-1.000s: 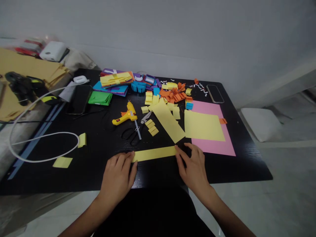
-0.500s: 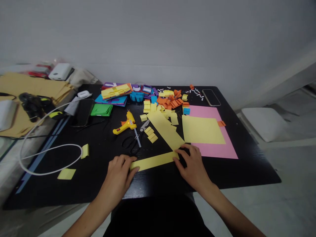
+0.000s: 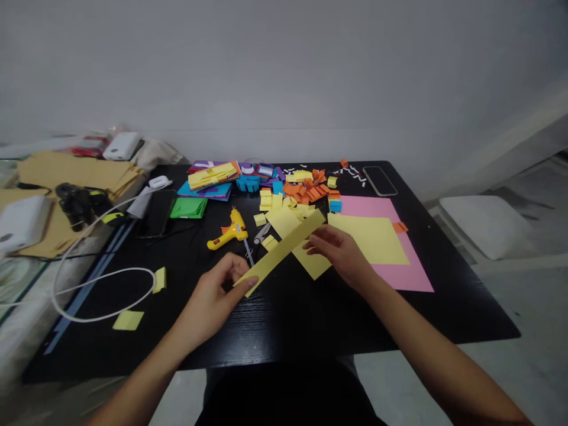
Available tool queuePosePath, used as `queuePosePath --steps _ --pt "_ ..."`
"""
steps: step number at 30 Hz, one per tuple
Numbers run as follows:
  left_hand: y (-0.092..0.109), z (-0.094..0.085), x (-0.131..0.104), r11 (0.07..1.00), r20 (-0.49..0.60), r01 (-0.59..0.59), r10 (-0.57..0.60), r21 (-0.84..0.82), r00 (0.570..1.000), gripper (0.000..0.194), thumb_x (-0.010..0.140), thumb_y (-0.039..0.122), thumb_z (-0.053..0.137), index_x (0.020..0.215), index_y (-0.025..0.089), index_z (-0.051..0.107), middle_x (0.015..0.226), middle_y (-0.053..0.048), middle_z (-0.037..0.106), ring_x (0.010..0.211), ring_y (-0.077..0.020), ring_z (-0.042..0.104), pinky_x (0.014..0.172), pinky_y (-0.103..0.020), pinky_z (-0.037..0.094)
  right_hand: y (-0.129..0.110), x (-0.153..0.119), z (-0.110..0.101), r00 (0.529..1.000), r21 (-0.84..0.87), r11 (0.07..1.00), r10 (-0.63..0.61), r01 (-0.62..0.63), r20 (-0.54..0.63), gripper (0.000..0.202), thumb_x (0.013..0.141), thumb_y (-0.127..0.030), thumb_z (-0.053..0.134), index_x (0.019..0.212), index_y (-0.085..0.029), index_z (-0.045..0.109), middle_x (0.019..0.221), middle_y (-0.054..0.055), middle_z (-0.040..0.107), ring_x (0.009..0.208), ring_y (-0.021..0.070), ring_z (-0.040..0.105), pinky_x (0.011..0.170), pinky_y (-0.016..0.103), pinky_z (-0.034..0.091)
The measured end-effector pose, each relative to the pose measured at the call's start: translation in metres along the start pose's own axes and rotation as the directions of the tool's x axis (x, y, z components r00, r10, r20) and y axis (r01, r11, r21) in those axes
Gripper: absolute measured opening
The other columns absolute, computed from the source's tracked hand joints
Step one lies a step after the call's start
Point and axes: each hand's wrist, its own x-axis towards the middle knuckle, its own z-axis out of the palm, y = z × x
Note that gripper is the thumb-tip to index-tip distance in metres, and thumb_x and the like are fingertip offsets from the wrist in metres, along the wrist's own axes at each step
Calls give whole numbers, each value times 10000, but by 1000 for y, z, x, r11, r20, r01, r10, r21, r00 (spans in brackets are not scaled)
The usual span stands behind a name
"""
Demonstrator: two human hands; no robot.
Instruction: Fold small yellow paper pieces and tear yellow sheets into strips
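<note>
A folded yellow paper strip (image 3: 284, 248) is raised off the black table (image 3: 284, 331) and slants up to the right. My left hand (image 3: 222, 290) pinches its near end, thumb on top and fingers beneath. Beside the strip's far end is my right hand (image 3: 339, 251), its fingers loosely bent and apart, not visibly gripping it. Under the strip lies a wider yellow paper piece (image 3: 315, 266), partly covered. A yellow glue gun (image 3: 231, 229) rests left of the strip, and pliers (image 3: 261, 234) are partly hidden behind it.
Pink paper (image 3: 410, 272) with a yellow sheet (image 3: 370, 239) on it lies at right. Folded orange pieces (image 3: 306, 190) and yellow ones are heaped behind. Paper stacks (image 3: 213, 176), a green bundle (image 3: 189, 207), a phone (image 3: 379, 181) and a looped white cable (image 3: 104, 319) surround the work area.
The yellow strip has been lifted from the table and tilted, its right end now higher. My right hand has moved up and off its end; my left hand now pinches the other end.
</note>
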Motion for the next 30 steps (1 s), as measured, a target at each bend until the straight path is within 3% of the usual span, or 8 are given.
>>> queuePosePath --steps 3,6,11,15,19,24,27,30 --pt "5 6 17 999 163 -8 15 -41 987 186 901 357 674 965 198 601 751 43 534 710 -132 505 669 -248 406 -7 20 6 999 230 973 41 -33 -28 247 742 -384 838 871 -198 737 828 20 735 744 159 691 717 304 585" --pt "10 12 34 999 353 20 -6 -34 936 213 868 314 687 1010 200 578 708 65 520 664 -124 477 629 -236 380 -6 29 11 997 325 943 81 -72 -15 204 720 -339 816 853 -196 758 821 19 740 736 153 677 668 278 572" --pt "16 21 65 998 494 -26 -9 64 869 224 880 375 677 887 200 536 621 83 471 559 -109 415 516 -226 280 4 30 15 991 434 895 131 -104 -31 208 727 -357 775 848 -189 760 811 33 743 716 167 680 576 263 561" --pt "9 36 81 993 333 -109 84 56 939 258 947 430 602 859 188 591 676 28 589 629 -141 560 578 -239 405 16 29 19 988 419 896 156 -146 11 287 731 -428 824 849 -176 752 796 32 727 701 162 674 554 256 569" --pt "-4 48 81 983 229 -45 85 -177 970 353 976 519 556 864 187 598 636 24 606 537 -145 605 539 -253 491 26 24 21 982 372 909 161 -186 97 319 701 -426 894 802 -168 737 748 7 683 705 153 659 560 263 603" --pt "-10 53 76 934 327 86 34 -346 944 478 903 637 629 802 171 594 597 14 618 456 -129 592 458 -232 477 34 20 18 940 455 841 164 -291 298 324 731 -421 900 874 -165 763 787 12 708 727 143 683 632 267 625" --pt "-10 55 73 906 377 154 6 -394 926 524 880 678 638 769 169 586 578 14 610 448 -127 586 455 -233 477 36 21 16 933 504 811 133 -297 334 385 712 -421 921 976 -180 776 952 40 763 788 140 704 701 262 621" --pt "-9 57 71 889 410 186 2 -419 912 549 865 689 655 727 163 585 593 8 599 491 -119 581 486 -227 484 37 21 14 932 512 808 117 -290 343 364 715 -405 922 970 -190 777 1098 64 776 777 130 699 626 224 579"
